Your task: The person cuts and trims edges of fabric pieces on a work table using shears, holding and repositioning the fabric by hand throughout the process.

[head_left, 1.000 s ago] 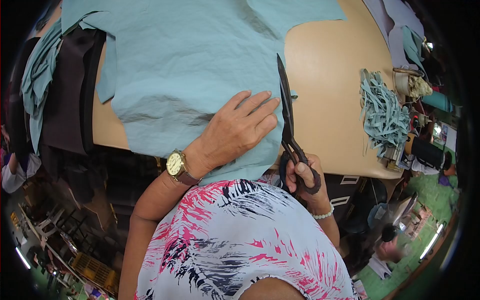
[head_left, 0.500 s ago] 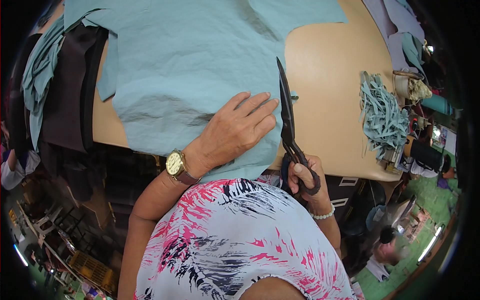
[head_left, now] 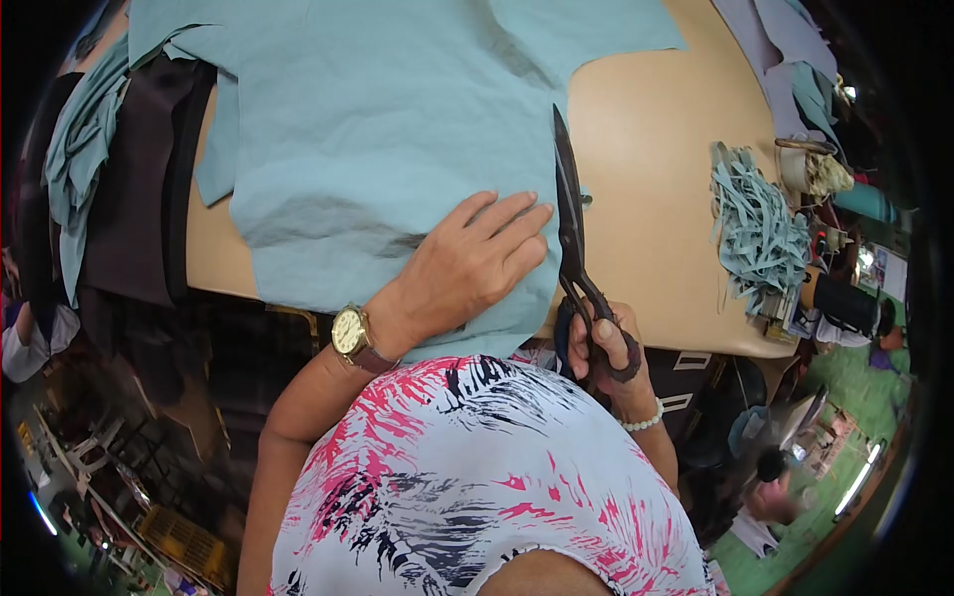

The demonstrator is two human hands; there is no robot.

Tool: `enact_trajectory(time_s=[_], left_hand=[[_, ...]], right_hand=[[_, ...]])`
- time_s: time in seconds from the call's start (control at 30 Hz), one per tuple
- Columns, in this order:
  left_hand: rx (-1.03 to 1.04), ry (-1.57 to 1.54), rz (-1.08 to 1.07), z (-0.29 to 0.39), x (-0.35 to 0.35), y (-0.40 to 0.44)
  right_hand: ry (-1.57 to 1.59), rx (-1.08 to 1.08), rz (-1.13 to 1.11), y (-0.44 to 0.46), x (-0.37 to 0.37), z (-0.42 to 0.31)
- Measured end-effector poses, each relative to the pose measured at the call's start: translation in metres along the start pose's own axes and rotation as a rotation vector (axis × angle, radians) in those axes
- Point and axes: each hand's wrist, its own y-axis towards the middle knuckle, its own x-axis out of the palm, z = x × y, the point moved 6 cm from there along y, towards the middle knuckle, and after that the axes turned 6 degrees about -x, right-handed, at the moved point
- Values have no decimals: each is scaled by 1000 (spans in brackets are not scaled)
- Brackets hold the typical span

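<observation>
A wide piece of light teal cloth (head_left: 378, 119) lies across the table, a few dark creases showing in it. My left hand (head_left: 477, 248) rests flat on its near right part, fingers stretched toward the right edge. In my right hand (head_left: 616, 353) are the wrapped handles of large black fabric scissors (head_left: 568, 214). Their long blades look nearly closed and run along the cloth's right edge, tips pointing away from me. A small teal scrap (head_left: 586, 196) sits just right of the blades.
The tan tabletop (head_left: 666, 199) shows to the right. A heap of thin teal strips (head_left: 760, 228) lies at its right edge. Dark cloth (head_left: 139, 189) and bunched teal cloth (head_left: 84, 159) hang over the left side. Another person (head_left: 775, 487) is lower right, blurred.
The scissors have shifted slightly forward along the cloth's edge, their tips now a little farther from me. My left hand stays flat in nearly the same spot.
</observation>
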Motion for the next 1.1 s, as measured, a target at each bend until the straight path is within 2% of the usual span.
enact_trajectory(time_s=[0.5, 0.97, 1.1], left_hand=[[-25, -96, 92, 5, -3, -4], [-46, -198, 106, 5, 0, -5], [-79, -275, 170, 4, 0, -5]], right_hand=[[127, 24, 31, 5, 16, 0], [76, 109, 92, 0, 24, 0], [69, 114, 123, -1, 26, 4]])
